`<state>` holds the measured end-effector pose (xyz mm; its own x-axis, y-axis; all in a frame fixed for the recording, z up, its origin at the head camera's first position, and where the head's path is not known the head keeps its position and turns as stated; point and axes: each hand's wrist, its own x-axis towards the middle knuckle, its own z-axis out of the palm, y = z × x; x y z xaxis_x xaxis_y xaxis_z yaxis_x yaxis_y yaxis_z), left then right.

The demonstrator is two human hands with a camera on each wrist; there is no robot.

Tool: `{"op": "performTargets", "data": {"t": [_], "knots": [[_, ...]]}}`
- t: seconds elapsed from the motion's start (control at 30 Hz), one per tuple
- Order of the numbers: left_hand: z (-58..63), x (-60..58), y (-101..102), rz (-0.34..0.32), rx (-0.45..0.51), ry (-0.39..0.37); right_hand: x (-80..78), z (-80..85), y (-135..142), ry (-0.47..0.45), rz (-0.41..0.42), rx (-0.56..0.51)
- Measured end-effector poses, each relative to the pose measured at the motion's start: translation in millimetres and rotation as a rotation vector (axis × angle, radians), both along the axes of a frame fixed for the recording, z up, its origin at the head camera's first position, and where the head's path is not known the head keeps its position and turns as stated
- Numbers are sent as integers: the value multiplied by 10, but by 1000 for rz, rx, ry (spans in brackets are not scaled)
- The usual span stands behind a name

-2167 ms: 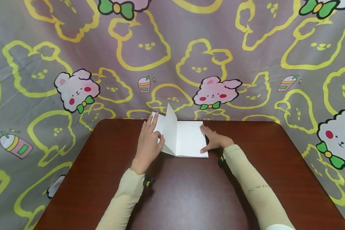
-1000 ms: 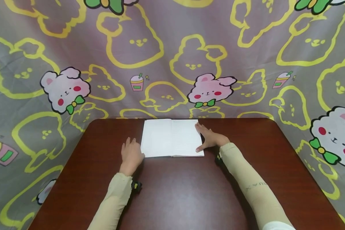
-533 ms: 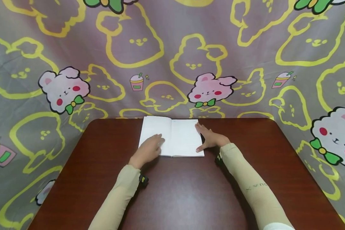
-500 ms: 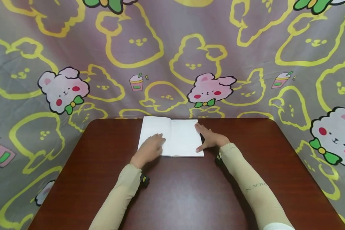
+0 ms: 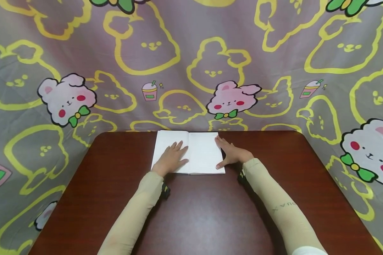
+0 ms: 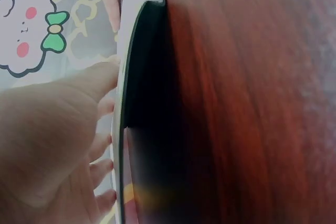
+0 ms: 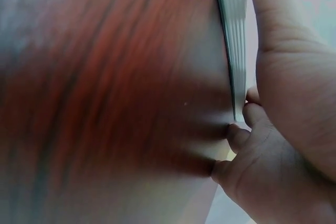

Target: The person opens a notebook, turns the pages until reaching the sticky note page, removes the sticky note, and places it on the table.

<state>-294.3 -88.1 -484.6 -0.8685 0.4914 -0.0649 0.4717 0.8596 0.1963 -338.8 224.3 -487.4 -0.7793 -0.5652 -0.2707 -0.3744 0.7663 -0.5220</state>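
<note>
Open notebook [image 5: 205, 150], 12 o'clock on counter [image 5: 191, 216]; left hand [image 5: 171, 158] spread across 8 o'clock, right hand [image 5: 232, 152] splayed at 3, neither gripping.

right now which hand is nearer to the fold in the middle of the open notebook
Left. The left hand rests spread on the left page, reaching almost to the center fold. The right hand is farther off, at the right page's outer edge.
</note>
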Motion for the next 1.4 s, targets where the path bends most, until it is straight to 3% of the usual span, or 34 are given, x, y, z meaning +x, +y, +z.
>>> {"op": "performTargets", "data": {"t": [0.33,0.8,1.17,1.4], "knots": [[-20,55,-32,36,24,-156,18,-62,5,30,29,18],[-15,24,-67,20,4,-165,26,9,-3,49,28,20],[-20,29,-81,51,1,-152,-1,11,-22,39,33,4],[-22,69,-182,109,5,-181,15,56,-43,19,37,-15]]}}
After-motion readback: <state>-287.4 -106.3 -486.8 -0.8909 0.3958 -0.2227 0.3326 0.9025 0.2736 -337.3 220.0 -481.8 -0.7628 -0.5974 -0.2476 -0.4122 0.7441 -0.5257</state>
